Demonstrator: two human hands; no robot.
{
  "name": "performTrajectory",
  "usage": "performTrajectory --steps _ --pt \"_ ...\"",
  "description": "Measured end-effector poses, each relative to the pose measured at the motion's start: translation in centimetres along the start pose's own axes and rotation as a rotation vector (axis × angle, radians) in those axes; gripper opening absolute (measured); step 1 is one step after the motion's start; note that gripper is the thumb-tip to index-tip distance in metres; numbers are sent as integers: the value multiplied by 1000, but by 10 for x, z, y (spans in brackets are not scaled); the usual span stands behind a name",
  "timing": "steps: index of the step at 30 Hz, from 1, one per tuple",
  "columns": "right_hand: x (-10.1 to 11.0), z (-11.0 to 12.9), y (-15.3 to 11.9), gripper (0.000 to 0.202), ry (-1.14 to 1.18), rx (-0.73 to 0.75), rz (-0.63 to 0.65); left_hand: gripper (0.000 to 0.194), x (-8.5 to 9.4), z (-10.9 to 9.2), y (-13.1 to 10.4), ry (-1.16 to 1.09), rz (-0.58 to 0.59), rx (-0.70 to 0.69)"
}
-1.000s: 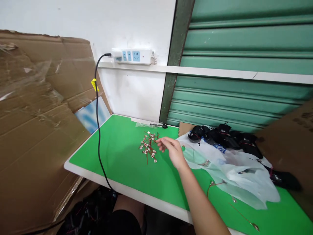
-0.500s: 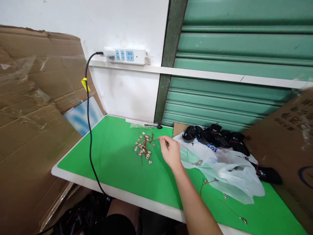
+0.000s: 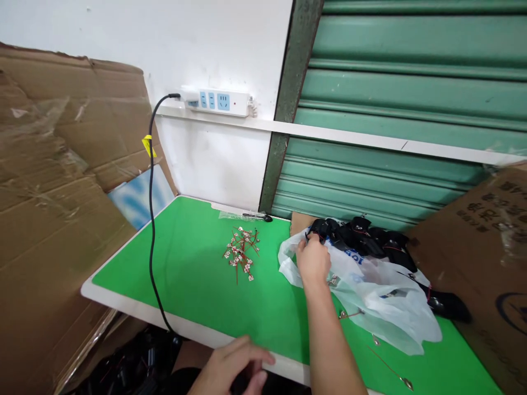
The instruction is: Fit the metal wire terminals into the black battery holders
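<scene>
My right hand [image 3: 313, 262] reaches to the near left end of a pile of black plastic parts [image 3: 364, 233] with thin red wires. Its fingers are closed at one black part [image 3: 319, 227] there, their tips partly hidden. Under the pile and in front of it lies a crumpled white plastic bag [image 3: 399, 315]. At the front edge of the green table my left hand [image 3: 230, 362] has its fingers curled; something dark shows between thumb and fingers, too hidden to name. A heap of small white connector pieces on brown-red wires [image 3: 242, 252] lies mid-table, away from both hands.
A black cable [image 3: 151, 219] hangs from the power strip [image 3: 222, 102] across the table's left side. Cardboard stands at the left [image 3: 61, 219] and right [image 3: 473, 236]. A thin black tool [image 3: 259, 217] lies at the back edge. Loose wired pieces [image 3: 405, 382] lie front right.
My right hand has moved right and away from me, from beside the wire heap to the black parts, shifting the bag's left edge. My left hand has come into view at the bottom.
</scene>
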State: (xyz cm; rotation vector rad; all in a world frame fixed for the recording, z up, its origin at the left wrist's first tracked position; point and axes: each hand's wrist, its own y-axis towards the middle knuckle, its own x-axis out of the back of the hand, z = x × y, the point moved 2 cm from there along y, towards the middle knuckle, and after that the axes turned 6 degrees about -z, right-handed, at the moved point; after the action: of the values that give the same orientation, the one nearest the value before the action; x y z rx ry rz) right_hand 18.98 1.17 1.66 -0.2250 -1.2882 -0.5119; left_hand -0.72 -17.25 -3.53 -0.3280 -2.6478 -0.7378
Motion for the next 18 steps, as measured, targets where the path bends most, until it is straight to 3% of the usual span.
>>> performTrajectory --steps 5,11,14,18 --pt "-2 -7 6 33 60 21 -80 23 -2 -13 95 -111 -204 116" --pt "3 -5 -1 34 191 67 -337 28 -2 22 193 -394 -382 232" --pt "2 -3 -4 33 324 105 -426 29 4 44 217 -457 -412 230" --pt "-1 -2 -5 26 698 189 -467 30 16 71 215 -428 -418 302"
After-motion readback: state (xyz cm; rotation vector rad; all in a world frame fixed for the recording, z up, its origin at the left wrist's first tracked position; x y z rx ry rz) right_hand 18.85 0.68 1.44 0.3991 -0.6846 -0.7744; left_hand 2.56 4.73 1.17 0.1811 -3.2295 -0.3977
